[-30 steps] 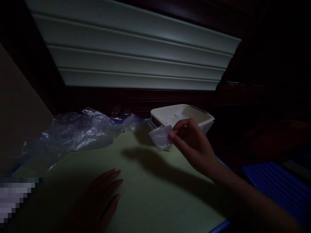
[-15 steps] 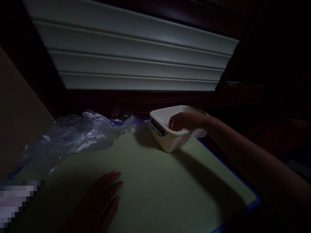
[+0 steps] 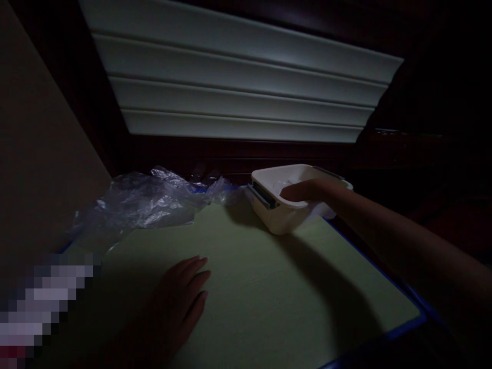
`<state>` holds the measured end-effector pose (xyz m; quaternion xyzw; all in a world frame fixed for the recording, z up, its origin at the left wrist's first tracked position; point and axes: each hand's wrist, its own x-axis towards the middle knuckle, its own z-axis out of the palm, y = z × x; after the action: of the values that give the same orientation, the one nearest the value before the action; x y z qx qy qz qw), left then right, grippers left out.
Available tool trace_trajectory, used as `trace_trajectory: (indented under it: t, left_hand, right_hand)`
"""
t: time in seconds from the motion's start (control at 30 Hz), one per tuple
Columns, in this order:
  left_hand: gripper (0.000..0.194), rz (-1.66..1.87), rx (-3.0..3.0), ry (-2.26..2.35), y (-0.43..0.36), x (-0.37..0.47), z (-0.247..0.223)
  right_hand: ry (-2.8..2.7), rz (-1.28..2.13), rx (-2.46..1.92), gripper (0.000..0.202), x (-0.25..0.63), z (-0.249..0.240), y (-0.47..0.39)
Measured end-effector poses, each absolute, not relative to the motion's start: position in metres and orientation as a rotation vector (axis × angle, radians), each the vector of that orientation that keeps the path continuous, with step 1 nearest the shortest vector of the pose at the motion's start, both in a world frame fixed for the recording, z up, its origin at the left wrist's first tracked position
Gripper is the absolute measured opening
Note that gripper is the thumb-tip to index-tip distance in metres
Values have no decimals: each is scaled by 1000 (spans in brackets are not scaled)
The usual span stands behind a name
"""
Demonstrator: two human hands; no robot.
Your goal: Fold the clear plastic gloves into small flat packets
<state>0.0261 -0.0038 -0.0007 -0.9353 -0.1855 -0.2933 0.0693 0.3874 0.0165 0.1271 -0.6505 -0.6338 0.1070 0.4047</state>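
A white plastic bin [image 3: 282, 223] with grey handles stands at the far right part of the pale green tabletop [image 3: 246, 277]. My right hand [image 3: 302, 190] reaches down inside it, over the near rim. Its fingers are hidden by the bin's wall, so I cannot see whether they hold anything. Something clear or whitish shows in the bin beside the hand. My left hand [image 3: 184, 297] is over the near left of the tabletop, fingers stretched out and slightly apart, with nothing in it.
Crumpled clear plastic bags [image 3: 154, 200] lie along the back left of the table. A blue edging [image 3: 407, 325] runs round the tabletop. Behind stands a dark wooden frame with pale slatted panels [image 3: 246, 97]. The scene is dim, and the lower left corner is blurred out.
My right hand has gone deeper into the bin, and its fingers have dropped out of sight. The whole view has shifted, so things appear further right. My left hand stays stretched out.
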Motion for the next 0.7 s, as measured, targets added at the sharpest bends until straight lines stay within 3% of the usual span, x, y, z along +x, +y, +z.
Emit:
trace_trajectory:
  t: [0.17,0.23,0.4,0.5,0.7]
  left_hand:
    - [27,-831,-2851,-594,-5,30,2]
    - [28,-822,-2862,-608,-6,30,2]
    - [28,-792,-2878,-613,-8,30,2]
    - [26,-758,-2871,-614,-2,29,3]
    - [27,-752,-2772,-808,30,23,-7]
  right_hand:
    - [-1743,-150,-1704,10,344,149,3]
    - [-1816,-281,-1631,17,316,137,-11]
    - [-2246,-217,-1471,12,257,69,-22]
    - [-2288,-186,-1460,28,247,32,-10]
    - [-2308,-121,-1433,32,253,3,0]
